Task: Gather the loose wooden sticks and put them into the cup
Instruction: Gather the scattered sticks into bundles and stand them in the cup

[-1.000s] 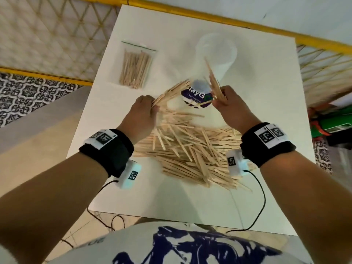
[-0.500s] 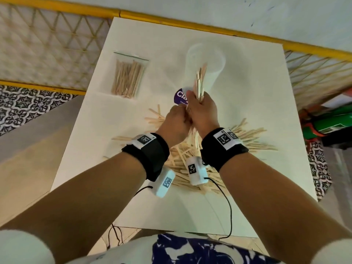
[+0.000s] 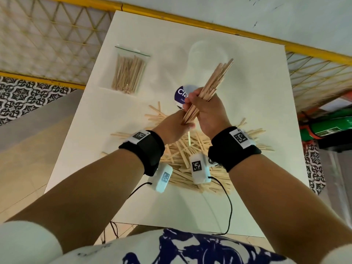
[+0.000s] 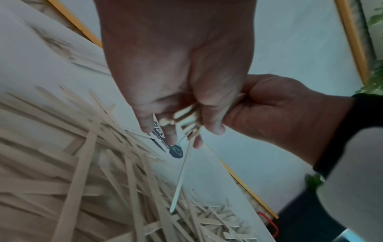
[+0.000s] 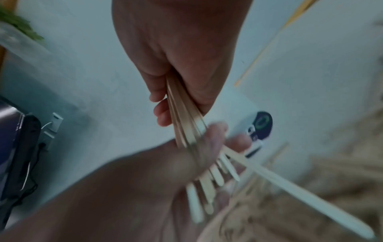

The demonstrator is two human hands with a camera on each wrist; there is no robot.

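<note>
A bundle of wooden sticks [image 3: 215,80] slants up to the right in front of the clear plastic cup [image 3: 207,54] with its purple label. My right hand [image 3: 200,103] grips the bundle at its middle. My left hand [image 3: 182,121] curls round the sticks' lower ends [image 4: 182,117], touching the right hand [image 4: 279,114]. One thin stick [image 4: 180,180] hangs loose below the fingers. The right wrist view shows the bundle [image 5: 182,114] fanning out over the left hand [image 5: 165,172]. The pile of loose sticks [image 3: 181,155] lies on the table under both wrists.
A sealed clear bag of sticks [image 3: 129,73] lies at the white table's [image 3: 247,92] back left. A yellow rail and lattice [image 3: 209,18] run behind the table. Green and red items [image 3: 327,126] stand off its right edge. Cables hang over the near edge.
Both hands came together from apart and joined their sticks into one bundle. The bundle stood upright over the cup half a second ago and now leans right. One stick has slipped loose.
</note>
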